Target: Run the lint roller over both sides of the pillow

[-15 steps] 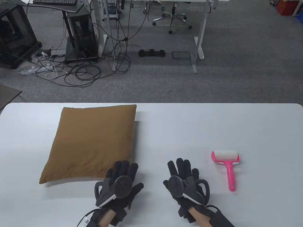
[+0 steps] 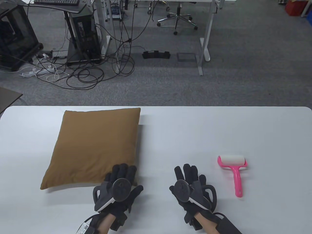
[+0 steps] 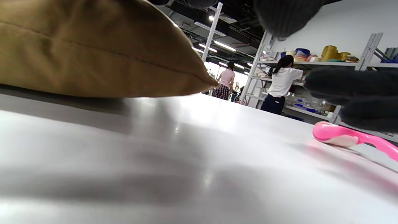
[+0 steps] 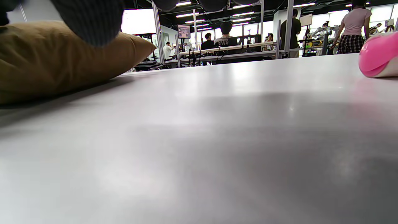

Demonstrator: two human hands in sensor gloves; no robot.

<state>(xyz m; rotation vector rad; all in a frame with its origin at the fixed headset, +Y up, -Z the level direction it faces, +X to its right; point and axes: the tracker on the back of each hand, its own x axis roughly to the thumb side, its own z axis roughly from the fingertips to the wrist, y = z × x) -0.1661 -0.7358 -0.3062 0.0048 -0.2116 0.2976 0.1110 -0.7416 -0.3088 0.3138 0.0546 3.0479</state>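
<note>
White table bears both hands, left hand and right hand, palms down, fingers spread

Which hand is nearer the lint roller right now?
Right. The right hand lies flat just left of the lint roller; the left hand is farther left, by the pillow corner.
</note>
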